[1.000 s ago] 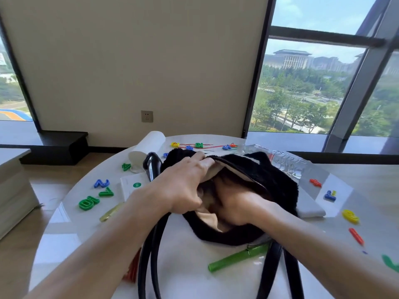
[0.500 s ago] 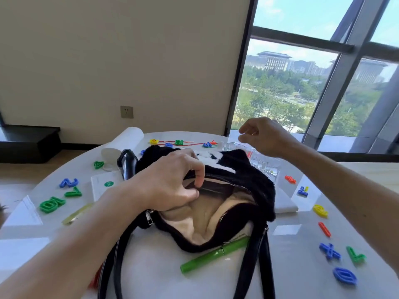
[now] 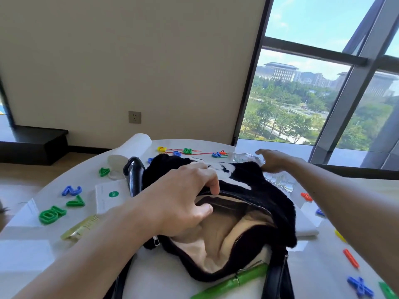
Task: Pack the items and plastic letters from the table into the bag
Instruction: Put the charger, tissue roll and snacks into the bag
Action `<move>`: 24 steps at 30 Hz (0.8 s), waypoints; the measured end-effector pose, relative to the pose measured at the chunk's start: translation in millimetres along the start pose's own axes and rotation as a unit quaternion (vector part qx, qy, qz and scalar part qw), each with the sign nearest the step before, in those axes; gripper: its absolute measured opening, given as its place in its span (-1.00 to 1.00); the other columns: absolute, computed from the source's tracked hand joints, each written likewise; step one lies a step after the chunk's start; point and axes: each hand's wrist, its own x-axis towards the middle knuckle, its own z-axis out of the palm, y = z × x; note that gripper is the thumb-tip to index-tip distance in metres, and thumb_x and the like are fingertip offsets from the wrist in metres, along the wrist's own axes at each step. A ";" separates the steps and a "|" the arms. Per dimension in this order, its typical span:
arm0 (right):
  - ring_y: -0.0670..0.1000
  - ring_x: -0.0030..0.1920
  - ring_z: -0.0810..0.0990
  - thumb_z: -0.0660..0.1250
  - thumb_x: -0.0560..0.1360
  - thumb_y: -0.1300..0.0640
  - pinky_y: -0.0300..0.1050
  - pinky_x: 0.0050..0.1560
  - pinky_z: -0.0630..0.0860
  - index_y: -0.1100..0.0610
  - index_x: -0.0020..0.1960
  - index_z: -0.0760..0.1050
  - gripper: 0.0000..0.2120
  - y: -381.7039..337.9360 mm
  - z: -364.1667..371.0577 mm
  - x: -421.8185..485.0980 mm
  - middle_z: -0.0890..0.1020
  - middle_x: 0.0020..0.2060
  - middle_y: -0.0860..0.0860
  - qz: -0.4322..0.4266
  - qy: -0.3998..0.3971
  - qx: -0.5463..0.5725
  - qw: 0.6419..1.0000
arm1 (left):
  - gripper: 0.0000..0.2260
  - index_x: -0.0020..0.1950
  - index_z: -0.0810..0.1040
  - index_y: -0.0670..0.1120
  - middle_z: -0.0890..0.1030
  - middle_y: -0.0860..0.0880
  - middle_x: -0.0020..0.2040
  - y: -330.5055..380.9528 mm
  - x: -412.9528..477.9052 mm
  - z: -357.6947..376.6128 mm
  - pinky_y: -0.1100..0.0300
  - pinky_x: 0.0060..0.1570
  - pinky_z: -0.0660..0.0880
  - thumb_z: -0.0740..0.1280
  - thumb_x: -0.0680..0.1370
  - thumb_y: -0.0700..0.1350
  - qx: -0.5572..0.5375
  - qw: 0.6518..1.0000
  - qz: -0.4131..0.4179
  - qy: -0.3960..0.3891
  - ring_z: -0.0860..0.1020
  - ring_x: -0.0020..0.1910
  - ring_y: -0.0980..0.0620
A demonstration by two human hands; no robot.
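Note:
A black fuzzy bag with beige lining lies open in the middle of the round white table. My left hand grips the bag's near rim at the zipper and holds the mouth open. My right hand reaches past the bag, palm down, fingers fairly straight over a clear plastic bottle lying behind it. Plastic letters lie around: a green 10, a green 7, a blue 2, a blue X and a red stick.
A green pen lies at the bag's front edge between its black straps. Left of the bag are a black device, a white card, a yellowish comb and a white roll. Letters on a red string lie at the back.
My right hand came out of the bag, rose, then dropped onto the clear bottle behind it. My left hand kept its hold on the bag's rim.

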 end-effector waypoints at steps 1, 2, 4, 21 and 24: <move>0.18 0.47 0.36 0.41 0.56 -0.03 0.10 0.45 0.33 0.14 0.58 0.17 -0.28 0.7 2.8 2.4 0.34 0.52 0.14 -0.001 0.001 0.000 1.000 | -0.86 0.05 0.49 0.15 0.47 0.20 0.06 -1.3 -0.4 0.2 0.19 0.21 0.37 0.39 0.52 -0.01 0.002 1.000 0.000 0.001 0.43 0.14 0.19; 0.19 0.46 0.38 0.40 0.56 0.01 0.10 0.44 0.35 0.15 0.57 0.20 -0.32 1.2 6.7 5.3 0.37 0.51 0.15 -0.001 0.006 0.008 1.000 | -0.86 0.04 0.49 0.15 0.46 0.21 0.06 -2.9 -1.1 0.2 0.20 0.21 0.36 0.38 0.52 -0.01 0.002 1.000 -0.002 0.002 0.42 0.14 0.20; 0.19 0.42 0.41 0.40 0.56 0.08 0.10 0.40 0.39 0.17 0.54 0.25 -0.37 2.9 12.4 7.9 0.41 0.47 0.16 -0.003 0.033 0.030 0.999 | -0.86 0.01 0.47 0.17 0.44 0.22 0.08 -5.7 -2.9 0.4 0.22 0.23 0.33 0.38 0.53 -0.01 0.004 1.000 -0.003 0.005 0.40 0.16 0.21; 0.00 0.06 0.67 0.66 0.12 0.02 0.09 0.17 0.61 0.04 0.15 0.47 -0.33 -42.4 -108.5 -169.2 0.66 0.04 -0.03 -0.138 0.302 0.441 0.834 | -0.74 -0.21 0.35 0.10 0.51 0.09 -0.17 -10.2 -13.7 -19.5 0.06 -0.05 0.52 0.42 0.41 0.14 0.159 0.973 -0.168 -0.022 0.52 -0.09 0.01; -0.02 0.06 0.71 0.66 0.14 0.08 0.02 0.15 0.62 0.08 0.17 0.51 -0.35 -65.5 -100.5 -224.7 0.70 0.05 -0.02 -0.207 0.271 0.504 0.794 | -0.77 -0.19 0.43 0.07 0.54 0.08 -0.18 -14.3 -17.0 -15.8 0.12 -0.17 0.47 0.39 0.45 0.17 0.203 0.957 -0.194 -0.074 0.53 -0.12 0.00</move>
